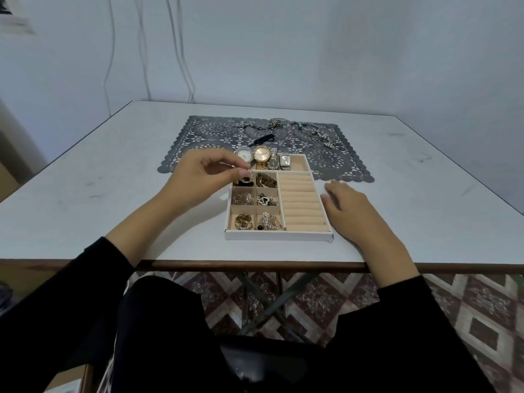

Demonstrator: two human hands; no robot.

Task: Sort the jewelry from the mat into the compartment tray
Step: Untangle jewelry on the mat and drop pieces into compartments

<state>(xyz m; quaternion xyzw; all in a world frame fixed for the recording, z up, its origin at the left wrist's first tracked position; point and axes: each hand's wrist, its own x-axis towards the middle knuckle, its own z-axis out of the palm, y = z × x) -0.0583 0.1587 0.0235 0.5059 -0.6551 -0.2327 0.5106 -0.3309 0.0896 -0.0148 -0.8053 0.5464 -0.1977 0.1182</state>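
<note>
Pale grey table [113,194], brown front edge, bluish wall behind. Left hand [204,177] over far-left corner of white-walled, beige-lined compartment tray [278,236]; thumb and forefinger pinched on small silvery jewelry piece [249,173]. Right hand [354,211] flat on table, fingers relaxed, just beside tray's right edge. More jewelry along far edge of dark grey lace-cut mat [192,143].

beige compartment tray [278,235] part-filled, loose jewelry [320,136] on grey lace mat [340,165]

1 head-worn view looks forward and down, close over the table [113,177].
</note>
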